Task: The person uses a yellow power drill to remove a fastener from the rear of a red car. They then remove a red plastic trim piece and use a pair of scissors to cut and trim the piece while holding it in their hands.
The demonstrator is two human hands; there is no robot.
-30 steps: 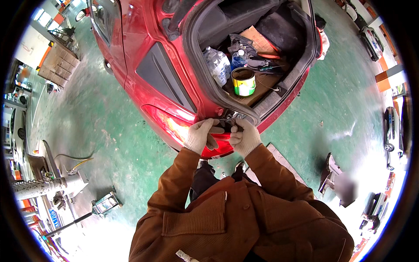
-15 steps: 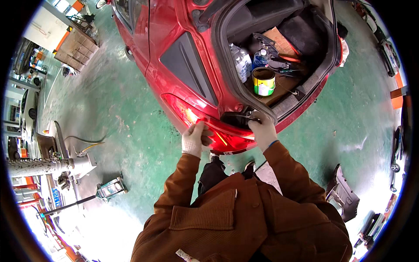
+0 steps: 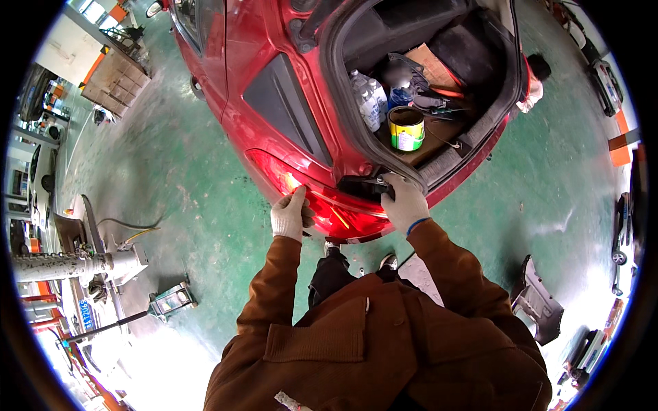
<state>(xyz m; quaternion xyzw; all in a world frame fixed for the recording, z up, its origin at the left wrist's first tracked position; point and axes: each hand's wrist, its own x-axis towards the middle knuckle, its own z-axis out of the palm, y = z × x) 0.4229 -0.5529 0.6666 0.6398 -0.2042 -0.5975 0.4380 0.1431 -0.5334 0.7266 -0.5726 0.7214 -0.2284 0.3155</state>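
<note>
In a white knit glove, my left hand (image 3: 290, 214) is closed at the outer side of the lit red tail light (image 3: 329, 212), fingers curled and thumb side up. Whether it pinches anything is hidden. My right hand (image 3: 406, 204), also gloved, bends its fingers into the recess (image 3: 360, 187) at the tail light's inner end, beside the trunk opening's rubber seal (image 3: 425, 179). A small metallic bit shows by its fingertips, too small to name. The red car (image 3: 240, 82) stands with its trunk open.
The trunk holds an open yellow-green can (image 3: 407, 130), clear plastic bottles (image 3: 370, 103), a blue bottle (image 3: 399, 96) and cardboard (image 3: 433, 66). Another person (image 3: 533, 85) is beyond the car's right side. A dark panel (image 3: 537, 301) lies at right; a jack (image 3: 171, 301) stands at left.
The car and both hands sit slightly further left in the picture. Both hands keep nearly the same places on the car. More of the other person shows.
</note>
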